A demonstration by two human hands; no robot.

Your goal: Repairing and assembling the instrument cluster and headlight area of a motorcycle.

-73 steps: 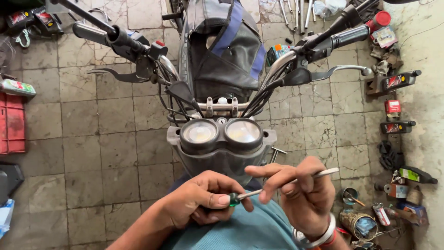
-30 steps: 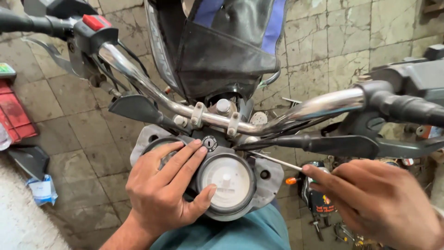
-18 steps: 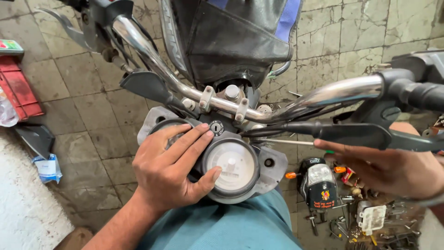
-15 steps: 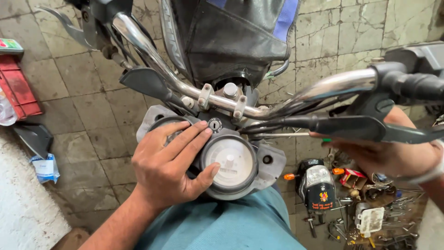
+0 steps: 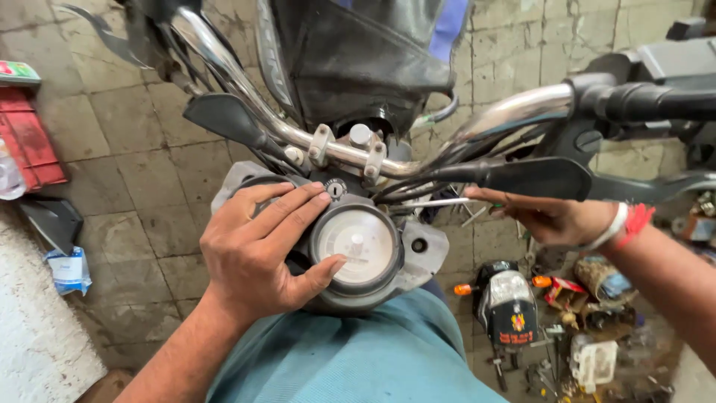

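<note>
The fingers (image 5: 287, 205) of the left hand (image 5: 257, 254) lie spread and flat over the left half of the grey instrument cluster (image 5: 339, 246), covering the left dial; the thumb presses against the rim of the round white gauge (image 5: 356, 242) on the right. The hand steadies the cluster rather than closing around it, palm down, with the forearm coming up from the lower left.

The right hand (image 5: 556, 216) reaches in from the right beneath the black brake lever (image 5: 522, 177). Its fingers are pinched narrowly on the handle end of a thin metal screwdriver (image 5: 436, 203), whose shaft runs leftward toward the back of the cluster, where the tip disappears behind cables. A white and red band sits on that wrist.

The cluster sits just below the chrome handlebar (image 5: 358, 153), close to the clamp at its middle, and just above the person's teal shirt (image 5: 358, 358). A small keyhole-like fitting shows at the cluster's top edge, between the two dials. The black right grip (image 5: 649, 101) extends to the upper right, and a dark seat or tank cover (image 5: 358, 52) lies beyond the bar.

On the tiled floor (image 5: 142, 172) below, a black lamp unit with orange indicators (image 5: 507, 302) lies to the right of the cluster, among scattered small parts. A red crate (image 5: 30, 142) stands at the left edge, with a crumpled blue-and-white packet (image 5: 68, 270) nearer the person.
</note>
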